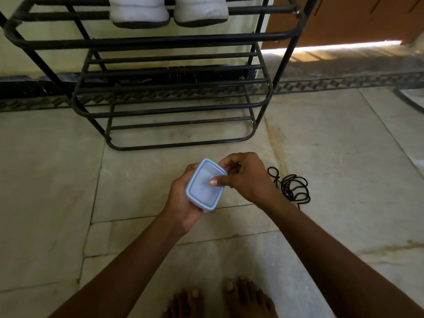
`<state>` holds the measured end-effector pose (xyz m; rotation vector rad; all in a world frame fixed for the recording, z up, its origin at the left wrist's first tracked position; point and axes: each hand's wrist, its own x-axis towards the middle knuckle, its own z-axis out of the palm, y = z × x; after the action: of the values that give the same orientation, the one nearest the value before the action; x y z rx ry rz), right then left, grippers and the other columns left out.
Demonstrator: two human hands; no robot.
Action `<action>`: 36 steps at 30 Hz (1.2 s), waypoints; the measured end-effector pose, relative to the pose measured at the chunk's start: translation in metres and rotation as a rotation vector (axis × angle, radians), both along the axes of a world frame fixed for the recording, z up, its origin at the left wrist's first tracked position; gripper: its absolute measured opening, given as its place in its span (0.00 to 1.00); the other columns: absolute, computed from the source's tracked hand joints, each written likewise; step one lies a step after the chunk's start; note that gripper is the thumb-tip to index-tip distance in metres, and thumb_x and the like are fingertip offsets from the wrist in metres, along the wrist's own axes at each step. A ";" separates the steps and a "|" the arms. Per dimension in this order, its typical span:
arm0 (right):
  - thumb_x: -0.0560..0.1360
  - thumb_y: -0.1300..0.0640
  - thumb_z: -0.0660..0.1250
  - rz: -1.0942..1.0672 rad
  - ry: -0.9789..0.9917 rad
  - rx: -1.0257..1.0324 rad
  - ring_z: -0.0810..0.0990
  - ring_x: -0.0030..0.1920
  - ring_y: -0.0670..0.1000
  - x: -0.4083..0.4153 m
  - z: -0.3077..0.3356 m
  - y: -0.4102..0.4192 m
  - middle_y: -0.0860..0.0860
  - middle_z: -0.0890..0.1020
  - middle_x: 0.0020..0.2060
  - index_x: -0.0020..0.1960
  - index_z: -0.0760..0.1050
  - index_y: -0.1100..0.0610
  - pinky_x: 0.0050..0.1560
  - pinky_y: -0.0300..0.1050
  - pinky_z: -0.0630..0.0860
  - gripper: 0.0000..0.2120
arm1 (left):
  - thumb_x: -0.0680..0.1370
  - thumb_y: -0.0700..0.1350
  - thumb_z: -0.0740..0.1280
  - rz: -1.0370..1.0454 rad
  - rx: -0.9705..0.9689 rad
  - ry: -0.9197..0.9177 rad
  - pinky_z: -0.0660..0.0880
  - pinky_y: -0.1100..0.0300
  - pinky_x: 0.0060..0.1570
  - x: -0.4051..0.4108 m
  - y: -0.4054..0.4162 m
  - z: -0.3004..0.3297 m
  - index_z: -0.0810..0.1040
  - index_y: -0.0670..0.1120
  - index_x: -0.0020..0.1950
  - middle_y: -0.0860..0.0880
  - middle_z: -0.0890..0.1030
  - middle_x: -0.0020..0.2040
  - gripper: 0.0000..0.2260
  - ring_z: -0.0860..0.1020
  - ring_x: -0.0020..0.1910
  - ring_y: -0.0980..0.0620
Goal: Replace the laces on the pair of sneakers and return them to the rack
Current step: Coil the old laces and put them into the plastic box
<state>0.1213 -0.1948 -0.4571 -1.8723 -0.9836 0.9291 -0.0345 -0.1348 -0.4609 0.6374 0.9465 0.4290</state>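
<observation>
Sneakers (168, 10): one pair, white with dark soles, side by side on the top tier of the rack (160, 41); only their near ends show at the upper edge of view.

Rack: black metal tube, several barred tiers, standing on the floor (57, 180) against a pale wall. Lower tiers carry nothing visible.

Laces (292, 185): black, a loose tangled coil on the floor in front of the rack, off its right corner, just beside the right forearm.

Box (204, 185): small, rectangular, pale blue plastic, lid on, held above the floor in front of the rack. Contents cannot be told.

Left hand (183, 203): closed around the box from below and from its left side.

Right hand (245, 177): gripping the box at its far right edge, fingers curled over the corner, thumb pressed flat on the lid.

Feet (220, 299): bare, on the floor, farthest from the rack, at the lower edge of view.

Floor: pale stone slabs with a dark patterned border along the wall behind the rack.
</observation>
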 end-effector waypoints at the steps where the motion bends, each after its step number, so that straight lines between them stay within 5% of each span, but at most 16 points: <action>1: 0.61 0.57 0.86 -0.015 0.018 -0.013 0.81 0.33 0.43 -0.002 -0.003 0.001 0.51 0.85 0.37 0.45 0.84 0.60 0.35 0.37 0.78 0.18 | 0.85 0.48 0.58 0.020 -0.009 -0.012 0.80 0.56 0.31 0.000 -0.001 -0.001 0.81 0.40 0.57 0.42 0.86 0.42 0.16 0.85 0.36 0.48; 12: 0.57 0.56 0.87 -0.124 0.090 -0.136 0.86 0.39 0.57 -0.005 0.000 -0.004 0.57 0.85 0.37 0.40 0.83 0.63 0.42 0.56 0.85 0.19 | 0.84 0.41 0.60 0.116 0.145 0.098 0.82 0.55 0.37 0.004 -0.013 -0.003 0.80 0.42 0.52 0.44 0.83 0.42 0.09 0.81 0.39 0.48; 16: 0.58 0.56 0.87 -0.094 0.059 -0.097 0.86 0.37 0.55 -0.007 0.006 -0.004 0.55 0.86 0.35 0.40 0.83 0.62 0.41 0.53 0.85 0.18 | 0.84 0.40 0.60 0.127 0.172 0.115 0.82 0.56 0.34 0.002 -0.011 -0.001 0.79 0.43 0.51 0.47 0.84 0.39 0.09 0.81 0.38 0.48; 23: 0.59 0.56 0.86 0.193 -0.058 0.027 0.84 0.44 0.49 0.015 0.011 -0.009 0.49 0.86 0.43 0.49 0.84 0.54 0.47 0.47 0.84 0.20 | 0.83 0.44 0.60 0.014 0.156 0.098 0.79 0.52 0.44 0.006 -0.015 -0.003 0.79 0.43 0.53 0.41 0.81 0.48 0.09 0.79 0.44 0.44; 36: 0.57 0.62 0.86 0.191 -0.050 0.170 0.84 0.44 0.48 0.025 -0.004 0.001 0.50 0.85 0.44 0.49 0.86 0.59 0.48 0.44 0.82 0.21 | 0.82 0.45 0.63 -0.005 0.131 0.131 0.77 0.48 0.51 0.015 -0.007 -0.014 0.80 0.43 0.55 0.39 0.81 0.51 0.09 0.78 0.48 0.41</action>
<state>0.1460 -0.1933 -0.4615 -1.6877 -1.2488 0.8823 -0.0198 -0.1416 -0.4750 0.7938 1.0467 0.4519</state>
